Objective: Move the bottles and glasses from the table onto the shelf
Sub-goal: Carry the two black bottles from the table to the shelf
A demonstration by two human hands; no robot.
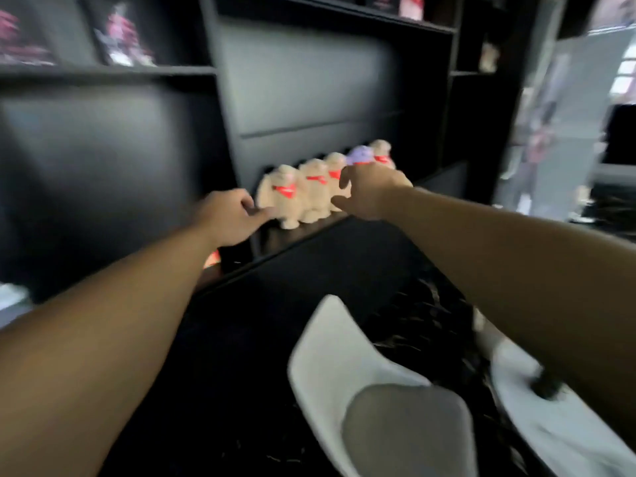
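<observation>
The picture is blurred by motion. Both my arms reach forward toward a black shelf unit point(303, 80). My left hand point(229, 215) hovers just left of a row of cream figurines with red scarves point(303, 192) on the shelf ledge, fingers apart and holding nothing. Over the right end of that row, my right hand point(370, 191) has spread fingers and is empty too. A purple figurine point(359, 154) stands behind my right hand. No bottle or glass shows in this view.
A black table top point(309, 304) runs below the shelf ledge. Two white chairs point(337, 356) point(550, 425) with a grey cushion point(406, 432) stand at the lower right. Upper shelves hold boxes with pink pictures point(127, 32). A bright room opens at the far right.
</observation>
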